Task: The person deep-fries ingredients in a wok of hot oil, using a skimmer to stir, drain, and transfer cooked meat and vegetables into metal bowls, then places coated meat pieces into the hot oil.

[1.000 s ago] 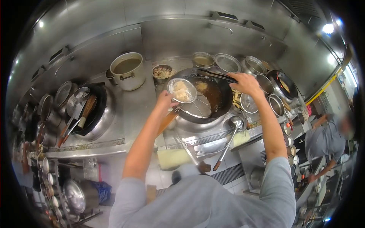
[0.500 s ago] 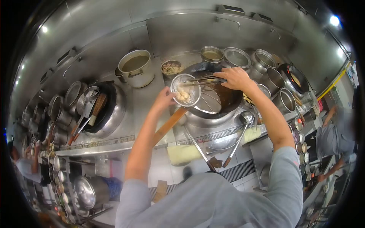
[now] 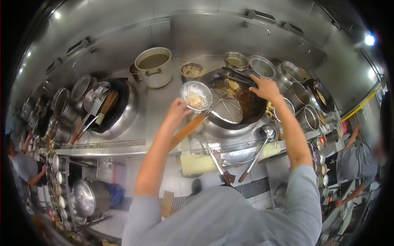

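My left hand (image 3: 177,111) grips the edge of a metal bowl (image 3: 189,88), tilted, with pale floury food pieces (image 3: 194,99) in it. Dark metal tongs (image 3: 238,75) are in my right hand (image 3: 266,88), held over the far side of a large wok (image 3: 251,116). Brown oil (image 3: 256,100) fills the wok's bottom, and a yellowish piece of food (image 3: 234,85) lies bubbling in it near the tongs. A wire strainer (image 3: 226,110) rests in the wok's near left side, its wooden handle (image 3: 189,129) sloping toward me under the bowl.
A tall pot (image 3: 154,80) of liquid and a small pot (image 3: 191,71) of food pieces stand behind left. Several metal pots crowd the right. A ladle (image 3: 267,132) lies at the front edge. Another wok (image 3: 127,119) sits left. Co-workers (image 3: 357,164) stand at both sides.
The tongs moved right, from the bowl to over the oil. A piece of food is now in the wok, with bubbles round it. The bowl remains in my left hand.
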Motion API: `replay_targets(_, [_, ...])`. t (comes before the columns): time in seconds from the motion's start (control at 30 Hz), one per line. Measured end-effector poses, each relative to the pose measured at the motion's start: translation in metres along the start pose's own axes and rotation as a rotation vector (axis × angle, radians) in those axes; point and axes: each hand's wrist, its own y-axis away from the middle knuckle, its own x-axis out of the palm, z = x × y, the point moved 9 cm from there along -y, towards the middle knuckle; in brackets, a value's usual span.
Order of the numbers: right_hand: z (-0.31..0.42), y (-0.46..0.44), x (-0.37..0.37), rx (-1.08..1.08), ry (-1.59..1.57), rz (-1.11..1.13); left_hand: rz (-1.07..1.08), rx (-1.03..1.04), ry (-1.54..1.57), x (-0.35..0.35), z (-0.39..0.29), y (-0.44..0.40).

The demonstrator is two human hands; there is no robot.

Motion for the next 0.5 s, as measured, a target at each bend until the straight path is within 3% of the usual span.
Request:
replay_targets(0.03, [0.006, 0.008, -0.028, -0.004, -0.002, 0.004, 0.004, 0.035, -0.039, 0.004, -0.006, -0.002])
replay_targets(0.1, [0.036, 0.024, -0.073, -0.256, -0.062, 0.051, 0.027, 0.072, -0.075, 0.018, -0.014, -0.006])
replay_targets(0.2, [0.054, 0.036, -0.092, -0.362, 0.040, 0.050, 0.067, 0.118, -0.152, 0.050, -0.022, -0.010])
replay_targets(0.3, [0.050, 0.028, -0.079, -0.337, 0.092, 0.116, 0.185, 0.162, -0.173, 0.080, -0.024, -0.009])
replay_targets(0.37, [0.045, 0.022, -0.073, -0.345, 0.006, 0.132, 0.219, 0.041, -0.085, 0.080, -0.006, -0.013])
replay_targets(0.5, [0.016, 0.016, -0.083, -0.232, -0.028, 0.088, 0.156, -0.034, -0.056, 0.064, 0.021, -0.014])
